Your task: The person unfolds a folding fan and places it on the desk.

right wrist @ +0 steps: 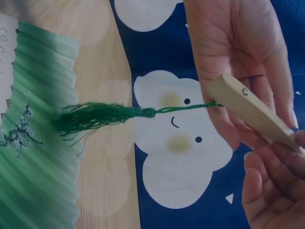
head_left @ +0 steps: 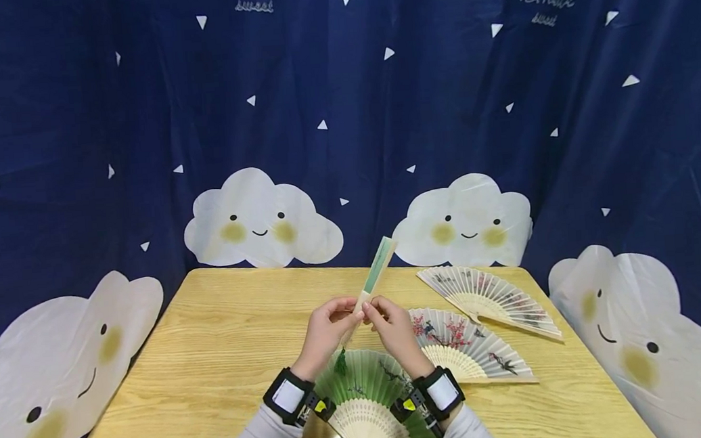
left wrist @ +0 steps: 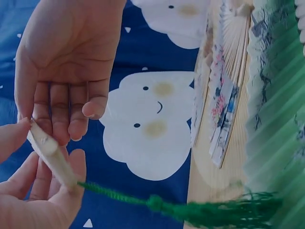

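A folded hand fan, pale green with a light wooden base, is held up over the table, tilted to the right. My left hand grips its lower part, thumb along the front. From the other side my right hand pinches it with thumb and fingertips. A dark green tassel hangs from the pivot end. In the left wrist view the fan's base lies between both hands. Under my wrists an open green fan rests on the table, partly hidden by my arms.
To the right lie two more open fans: a white floral one and a greyish one farther back. The wooden table ends at a blue curtain with cloud faces.
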`<state>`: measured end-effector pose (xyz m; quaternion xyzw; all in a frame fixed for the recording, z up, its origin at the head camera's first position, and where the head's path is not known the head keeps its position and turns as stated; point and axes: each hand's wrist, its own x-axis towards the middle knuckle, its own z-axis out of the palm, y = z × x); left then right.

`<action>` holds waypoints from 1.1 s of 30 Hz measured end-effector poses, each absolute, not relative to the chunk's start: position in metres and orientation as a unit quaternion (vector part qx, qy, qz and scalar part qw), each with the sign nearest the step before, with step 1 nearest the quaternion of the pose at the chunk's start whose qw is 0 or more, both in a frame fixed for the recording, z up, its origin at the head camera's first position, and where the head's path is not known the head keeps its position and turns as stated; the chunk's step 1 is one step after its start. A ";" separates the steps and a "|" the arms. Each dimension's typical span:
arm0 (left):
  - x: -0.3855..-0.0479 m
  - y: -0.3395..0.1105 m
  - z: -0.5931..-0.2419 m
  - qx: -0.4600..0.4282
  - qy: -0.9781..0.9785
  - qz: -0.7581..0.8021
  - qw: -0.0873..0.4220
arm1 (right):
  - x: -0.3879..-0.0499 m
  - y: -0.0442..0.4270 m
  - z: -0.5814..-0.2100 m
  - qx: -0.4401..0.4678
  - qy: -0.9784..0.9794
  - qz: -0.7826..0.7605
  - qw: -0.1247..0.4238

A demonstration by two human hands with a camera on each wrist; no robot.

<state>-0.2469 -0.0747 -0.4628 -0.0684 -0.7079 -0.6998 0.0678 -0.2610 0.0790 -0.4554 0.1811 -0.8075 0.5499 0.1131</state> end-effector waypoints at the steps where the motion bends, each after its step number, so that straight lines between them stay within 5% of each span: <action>1: -0.247 -0.075 -0.464 -0.069 -0.702 -0.706 0.062 | -0.261 0.080 -0.456 0.181 -0.806 0.552 0.113; 8: -0.247 -0.078 -0.471 -0.067 -0.646 -0.761 -0.009 | -0.262 0.087 -0.458 0.189 -0.800 0.564 0.083; 16: -0.247 -0.084 -0.477 -0.085 -0.623 -0.777 -0.040 | -0.259 0.096 -0.456 0.152 -0.729 0.667 -0.026; 21: -0.245 -0.084 -0.477 -0.093 -0.601 -0.793 -0.024 | -0.257 0.097 -0.454 0.133 -0.682 0.717 -0.051; 33: -0.244 -0.091 -0.476 -0.093 -0.544 -0.831 0.070 | -0.264 0.110 -0.455 0.050 -0.587 0.808 -0.010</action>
